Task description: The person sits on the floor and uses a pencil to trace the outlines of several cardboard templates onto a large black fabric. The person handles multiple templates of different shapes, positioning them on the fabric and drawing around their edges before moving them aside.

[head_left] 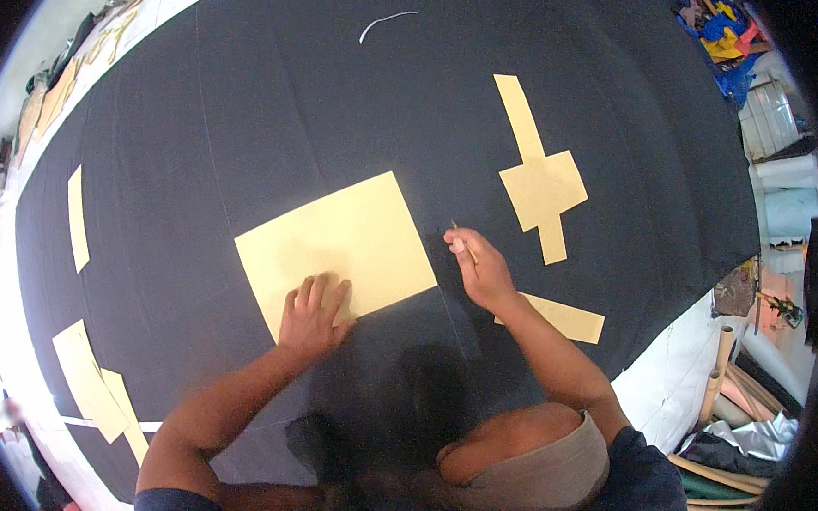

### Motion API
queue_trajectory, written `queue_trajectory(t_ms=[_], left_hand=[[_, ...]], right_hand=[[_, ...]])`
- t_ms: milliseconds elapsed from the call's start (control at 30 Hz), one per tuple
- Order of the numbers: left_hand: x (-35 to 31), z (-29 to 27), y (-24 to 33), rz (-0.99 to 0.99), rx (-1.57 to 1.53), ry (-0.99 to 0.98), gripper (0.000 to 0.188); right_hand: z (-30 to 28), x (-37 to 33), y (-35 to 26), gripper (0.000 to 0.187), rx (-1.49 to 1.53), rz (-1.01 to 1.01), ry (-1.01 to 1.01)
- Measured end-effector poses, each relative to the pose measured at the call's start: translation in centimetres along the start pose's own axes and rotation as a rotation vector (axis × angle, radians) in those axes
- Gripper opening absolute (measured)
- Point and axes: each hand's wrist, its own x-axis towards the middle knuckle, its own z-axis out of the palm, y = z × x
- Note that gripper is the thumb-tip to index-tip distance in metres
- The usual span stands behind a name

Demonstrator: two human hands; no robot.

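Observation:
A large yellow rectangular pattern piece, of paper or card (359,230), lies at a slant on black fabric (307,84). My left hand (313,317) rests on its near edge with the fingers spread flat. Just past the piece's right side, my right hand (476,266) pinches a slim pencil (454,225), its upper end showing above the fingers. The hand hides most of the pencil, and I cannot tell whether its point touches the fabric. Under my right forearm, a yellow strip (563,317) is partly covered. Faint pale lines run across the fabric near the large piece.
Farther right, a yellow strip (518,113) and a squarish yellow piece (547,189) overlap. More yellow strips (78,220) lie at the left, two of them crossing (88,377). A white thread (384,23) curls at the far side. Fabric rolls (722,364) stand off the right edge.

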Motion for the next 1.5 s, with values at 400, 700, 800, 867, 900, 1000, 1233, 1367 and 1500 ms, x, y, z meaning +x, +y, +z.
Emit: queue_trajectory(t_ms=[400, 700, 800, 867, 900, 1000, 1233, 1367, 1500], left_hand=[[11.2, -2.4, -7.0, -0.276, -0.03, 0.419, 0.058], [13.0, -1.7, -9.0, -0.337, -0.023, 0.503, 0.057], [13.0, -1.4, -9.1, -0.337, -0.05, 0.521, 0.058], [13.8, -1.6, -9.7, -0.309, -0.009, 0.563, 0.058], [13.5, -1.2, -9.9, -0.29, 0.002, 0.555, 0.059], [13.7, -0.1, -10.3, -0.264, 0.077, 0.531, 0.06], [13.8, 0.5, -12.0, -0.223, 0.077, 0.624, 0.064], [14.3, 0.6, -12.3, -0.154, 0.063, 0.664, 0.066], [14.5, 0.6, -13.2, -0.132, 0.107, 0.655, 0.07]], right_hand=[[2.7, 5.9, 2.1, 0.026, -0.216, -0.329, 0.126], [3.3, 15.0, 2.6, 0.029, -0.336, -0.345, 0.164], [3.7, 16.2, 2.4, 0.03, -0.411, -0.335, 0.158], [3.6, 17.0, 3.1, 0.031, -0.374, -0.328, 0.179], [3.9, 16.6, 3.1, 0.032, -0.345, -0.354, 0.201], [1.6, 13.9, 2.0, 0.033, -0.275, -0.346, 0.149], [-5.7, -6.7, 0.2, 0.027, -0.411, 0.047, 0.058], [-5.4, -25.9, 0.1, 0.032, -0.432, 0.547, 0.046], [0.6, -39.5, -3.1, 0.031, 0.057, 1.24, -0.08]])
